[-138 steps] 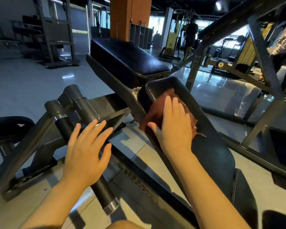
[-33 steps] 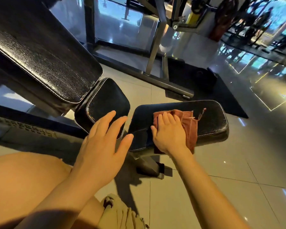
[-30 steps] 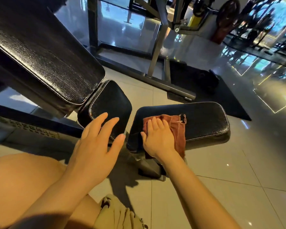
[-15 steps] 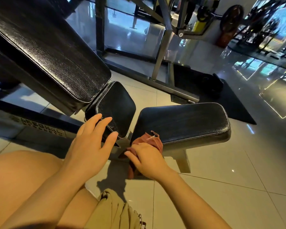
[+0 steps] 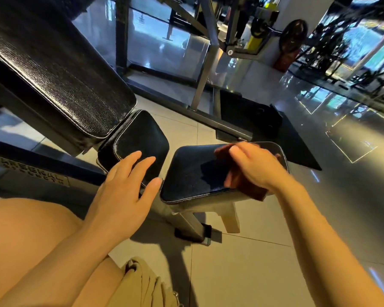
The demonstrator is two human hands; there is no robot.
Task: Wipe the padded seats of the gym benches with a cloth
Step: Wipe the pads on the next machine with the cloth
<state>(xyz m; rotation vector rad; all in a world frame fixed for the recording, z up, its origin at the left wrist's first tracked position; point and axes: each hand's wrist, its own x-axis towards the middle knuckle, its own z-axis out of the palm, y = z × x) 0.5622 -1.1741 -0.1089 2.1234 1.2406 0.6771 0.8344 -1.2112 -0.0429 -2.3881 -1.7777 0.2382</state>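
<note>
A low black padded seat (image 5: 193, 173) stands on the tiled floor in front of me. My right hand (image 5: 255, 167), blurred by motion, holds a rust-brown cloth (image 5: 248, 189) on the right half of that seat, with the cloth hanging over the near edge. My left hand (image 5: 124, 187) hovers open with spread fingers over the gap between this seat and a smaller black pad (image 5: 140, 136). A long, inclined black back pad (image 5: 60, 69) runs up to the left.
My bare knee (image 5: 20, 229) and beige shorts fill the lower left. The seat's metal leg (image 5: 193, 227) stands beneath it. A steel rack frame (image 5: 206, 63) and a black floor mat (image 5: 275, 129) lie beyond. A weight plate (image 5: 293, 38) and other machines stand far right.
My right hand has carried the cloth from the seat's near-left corner back up onto the pad and across to its right side. The left hand has stayed hovering.
</note>
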